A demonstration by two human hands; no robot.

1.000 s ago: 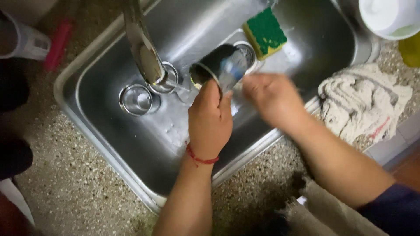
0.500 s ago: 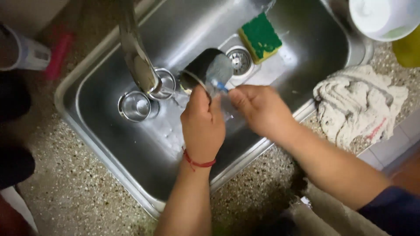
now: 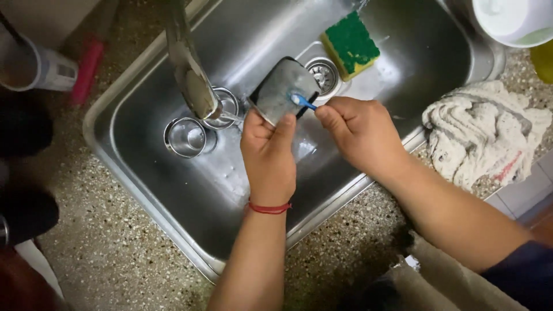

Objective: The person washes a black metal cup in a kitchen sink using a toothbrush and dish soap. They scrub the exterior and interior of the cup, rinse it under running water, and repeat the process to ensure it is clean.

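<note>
My left hand [image 3: 268, 154], with a red thread on the wrist, grips a dark metal cup [image 3: 280, 87] tilted over the steel sink [image 3: 144, 173], just below the tap [image 3: 187, 66]. My right hand [image 3: 360, 132] pinches a small blue brush [image 3: 300, 101] whose head touches the cup's side. Water runs from the spout beside the cup.
Two small steel cups [image 3: 185, 137] stand in the sink under the tap. A green and yellow sponge [image 3: 349, 44] lies by the drain [image 3: 324, 75]. A crumpled cloth [image 3: 489, 132] rests on the speckled counter at right; a white bowl [image 3: 512, 20] sits top right.
The cup has been turned in my left hand, from mouth facing up to its side showing. My right hand has closed in and set the brush against it.
</note>
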